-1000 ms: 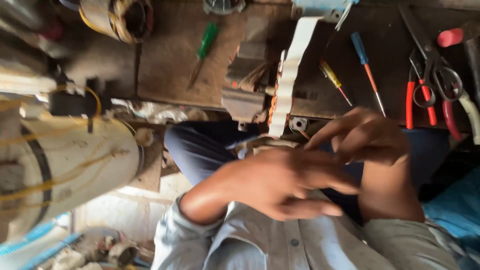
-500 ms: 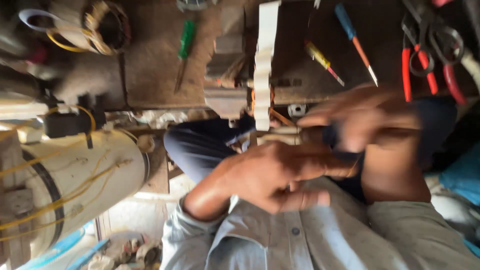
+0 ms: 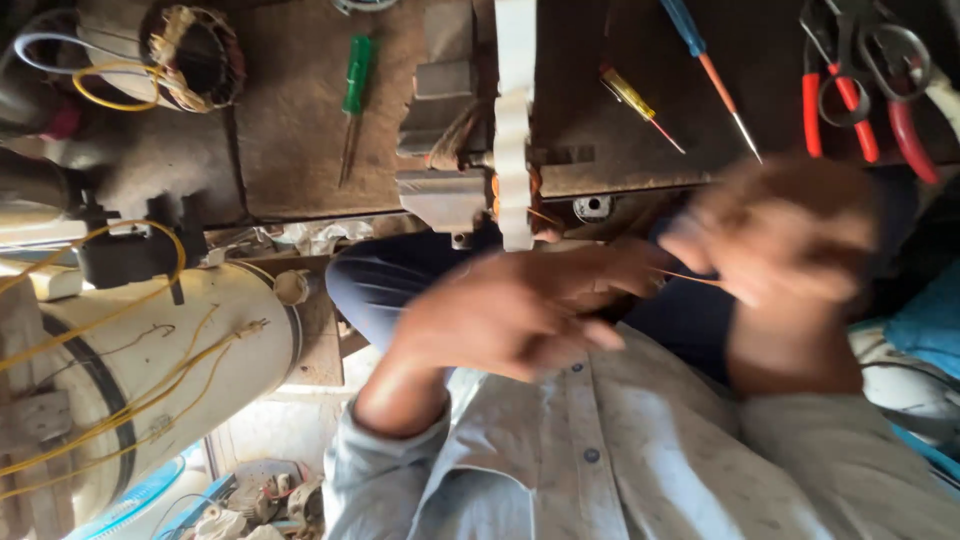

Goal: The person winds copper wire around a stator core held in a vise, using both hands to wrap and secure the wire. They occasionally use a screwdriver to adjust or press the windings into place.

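Two hands, both motion-blurred. We see a thin copper wire (image 3: pixel 688 277) strung between them at frame centre, running toward 3 o'clock. Our judgement: light, springy, kinks easily, so pinch near the ends. Left hand (image 3: pixel 520 315) is mostly closed, fingertips on the wire. Right hand (image 3: pixel 790 235) looks curled on the other end; we can't tell its grip. White winder (image 3: pixel 515 120) sits at 12 o'clock.
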